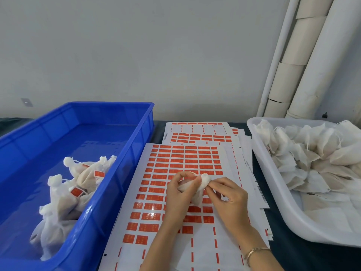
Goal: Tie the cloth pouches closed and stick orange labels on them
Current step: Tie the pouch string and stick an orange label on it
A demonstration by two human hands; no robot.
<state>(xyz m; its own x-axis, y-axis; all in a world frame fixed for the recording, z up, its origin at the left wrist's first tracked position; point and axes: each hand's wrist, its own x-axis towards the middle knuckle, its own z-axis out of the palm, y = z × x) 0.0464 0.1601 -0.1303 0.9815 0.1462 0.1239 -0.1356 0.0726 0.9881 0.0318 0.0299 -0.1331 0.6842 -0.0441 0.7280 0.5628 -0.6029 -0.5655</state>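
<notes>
Between both hands (pixel 180 189) (pixel 227 199): one cloth pouch (pixel 203 184).

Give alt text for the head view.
Left hand and right hand grip a white cloth pouch over orange label sheets. Labelled pouches lie in a blue bin at left; unlabelled pouches fill a white tray at right.

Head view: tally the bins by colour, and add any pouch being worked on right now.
blue bin: 1
white bin: 1
pouch, pinched between left hand and right hand: 1
Total: 3
</notes>
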